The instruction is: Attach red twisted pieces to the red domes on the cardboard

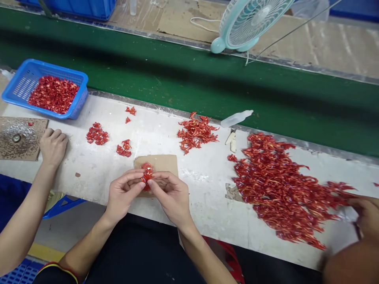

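Note:
My left hand (122,195) and my right hand (173,197) meet over a brown cardboard piece (167,162) on the table's near side. Between the fingertips of both hands is a small glossy red plastic piece (147,176), pinched from either side. Its top is rounded; fingers partly cover its lower part. Left of my hands lie small groups of red parts (124,148), and a rounder cluster (97,134) farther left. Beyond the cardboard, toward the right, sits a pile of spiky red parts (197,132).
A large red heap (281,185) covers the right side, with another person's hand (365,213) at its edge. On the left, a co-worker's fist (53,146) rests near a blue basket (80,101) of red parts. A plastic bottle (237,118) and a fan (257,19) stand beyond.

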The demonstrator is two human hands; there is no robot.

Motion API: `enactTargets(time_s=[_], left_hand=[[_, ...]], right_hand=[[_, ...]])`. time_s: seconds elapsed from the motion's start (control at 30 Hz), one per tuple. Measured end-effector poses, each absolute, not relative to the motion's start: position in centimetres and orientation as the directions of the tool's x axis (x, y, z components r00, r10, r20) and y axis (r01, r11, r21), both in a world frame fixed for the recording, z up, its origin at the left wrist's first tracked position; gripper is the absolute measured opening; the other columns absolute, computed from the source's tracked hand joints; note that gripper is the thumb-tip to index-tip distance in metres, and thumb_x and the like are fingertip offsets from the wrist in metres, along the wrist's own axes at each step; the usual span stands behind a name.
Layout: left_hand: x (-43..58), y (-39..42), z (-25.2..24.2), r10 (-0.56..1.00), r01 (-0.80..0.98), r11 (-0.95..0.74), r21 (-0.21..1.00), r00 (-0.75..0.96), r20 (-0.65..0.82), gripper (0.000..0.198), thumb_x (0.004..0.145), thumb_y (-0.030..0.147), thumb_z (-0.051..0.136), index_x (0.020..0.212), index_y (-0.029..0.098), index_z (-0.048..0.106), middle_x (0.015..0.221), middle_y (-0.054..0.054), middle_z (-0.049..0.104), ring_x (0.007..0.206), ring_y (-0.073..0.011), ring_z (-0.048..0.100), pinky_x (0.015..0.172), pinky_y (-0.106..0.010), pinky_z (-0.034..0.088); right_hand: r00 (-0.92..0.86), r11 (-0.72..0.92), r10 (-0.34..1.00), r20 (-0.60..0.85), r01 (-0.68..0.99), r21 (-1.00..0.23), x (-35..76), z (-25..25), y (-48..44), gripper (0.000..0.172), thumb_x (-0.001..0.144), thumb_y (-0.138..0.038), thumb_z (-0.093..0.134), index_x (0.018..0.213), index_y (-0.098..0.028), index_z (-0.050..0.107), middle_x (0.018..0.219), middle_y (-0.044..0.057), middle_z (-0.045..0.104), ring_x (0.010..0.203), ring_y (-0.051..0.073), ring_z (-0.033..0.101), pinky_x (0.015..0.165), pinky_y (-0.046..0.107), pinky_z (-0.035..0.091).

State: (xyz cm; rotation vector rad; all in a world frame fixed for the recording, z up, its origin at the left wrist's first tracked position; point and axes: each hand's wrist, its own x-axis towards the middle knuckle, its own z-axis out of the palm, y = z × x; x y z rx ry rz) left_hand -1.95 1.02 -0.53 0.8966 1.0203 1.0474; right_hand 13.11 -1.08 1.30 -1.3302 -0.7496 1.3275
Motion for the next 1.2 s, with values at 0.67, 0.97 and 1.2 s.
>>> enactTargets(time_s=[0.67,0.97,1.2], left_hand=[[-7.0,9.9,-3.0,0.956,0.767,-0.292,0.571,0.229,0.181,0.026,0.093,0.033,0.062,0.114,0.022,0.074,0.111,-0.009,0.068,0.107,-0.0277,0.064,0.102,-0.045,0.049],[-6.3,9.6,-3.2,0.932,0.758,-0.362,0.543,0.291,0.215,0.015,0.095,0.03,0.06,0.1,0.022,0.072,0.106,-0.008,0.07,0.105,-0.0288,0.064,0.101,-0.046,0.048],[-6.4,9.6,-1.7,0.961,0.73,-0.277,0.624,0.205,0.188,0.02,0.09,0.03,0.066,0.108,0.027,0.071,0.096,-0.001,0.07,0.095,-0.0241,0.063,0.098,-0.041,0.049]], right_hand=[[0.804,-0.311,0.576,-0.144,0.053,-0.949,25.9,-4.9,-10.4,0.034,0.079,-0.039,0.079,0.098,-0.022,0.057,0.081,0.001,0.068,0.07,0.016,0.065,0.068,0.031,0.053],[0.957,-0.606,0.275,0.091,0.246,-0.757,32.3,-7.7,-16.5,0.038,0.077,-0.044,0.073,0.099,-0.021,0.053,0.09,0.006,0.069,0.078,0.02,0.067,0.073,0.034,0.051],[0.936,-0.716,0.32,0.146,0.34,-0.61,34.0,-7.2,-15.1,0.033,0.083,-0.05,0.065,0.095,-0.019,0.062,0.084,0.009,0.072,0.073,0.023,0.066,0.077,0.037,0.05]])
